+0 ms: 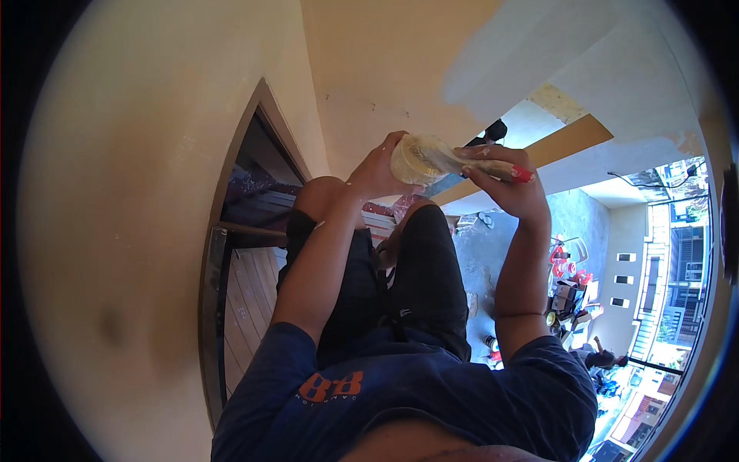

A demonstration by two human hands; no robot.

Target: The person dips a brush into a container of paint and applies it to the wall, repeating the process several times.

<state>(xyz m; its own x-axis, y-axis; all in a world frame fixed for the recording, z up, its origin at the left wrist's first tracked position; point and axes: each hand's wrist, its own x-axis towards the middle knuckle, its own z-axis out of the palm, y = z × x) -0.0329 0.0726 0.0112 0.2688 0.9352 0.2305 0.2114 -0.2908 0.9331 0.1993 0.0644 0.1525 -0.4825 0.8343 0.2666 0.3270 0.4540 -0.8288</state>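
My left hand is closed around the side of a small, pale, paint-smeared tub, raised in front of my knees. In my right hand is a paintbrush with a worn handle and a red end. Its bristles lie over the tub's mouth, pointing left. Whether they touch paint inside cannot be made out. Both hands are close together, with the brush bridging them. White specks mark my left forearm.
A yellowish wall and a brown door frame stand close on my left. Below right, boxes and other items are piled on the grey floor. One person is partly visible beyond my hands, another at lower right.
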